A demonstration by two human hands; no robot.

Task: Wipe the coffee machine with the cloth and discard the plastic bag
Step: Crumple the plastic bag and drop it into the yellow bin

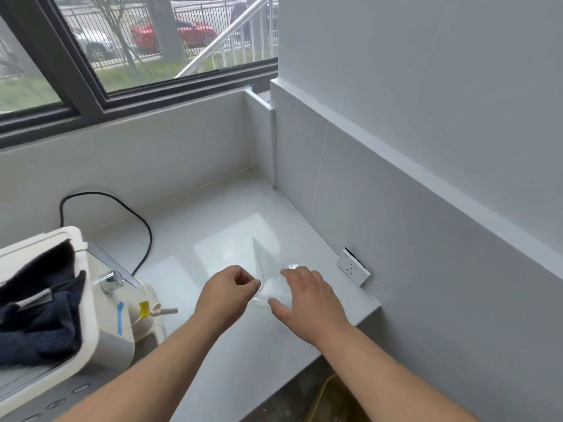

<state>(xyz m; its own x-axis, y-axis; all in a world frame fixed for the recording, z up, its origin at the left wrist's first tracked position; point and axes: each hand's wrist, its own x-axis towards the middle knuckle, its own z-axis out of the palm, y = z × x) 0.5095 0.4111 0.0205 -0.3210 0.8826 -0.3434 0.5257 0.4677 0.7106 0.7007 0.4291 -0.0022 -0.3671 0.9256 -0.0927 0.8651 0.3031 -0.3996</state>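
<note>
A clear plastic bag (268, 269) lies on the white counter (219, 226), nearly see-through, with one corner pointing away from me. My left hand (227, 295) pinches its left edge between thumb and fingers. Spread fingers of my right hand (304, 295) press on the bag's right side. At the left stands the cream coffee machine (106, 327), with a chrome knob and a steam wand. A dark blue cloth (39, 315) lies bunched on top of the machine.
A black power cord (134, 214) loops behind the machine along the tiled back wall. A white wall socket (353, 268) sits on the right wall at counter level. The counter's front edge runs diagonally below my arms. A window is behind.
</note>
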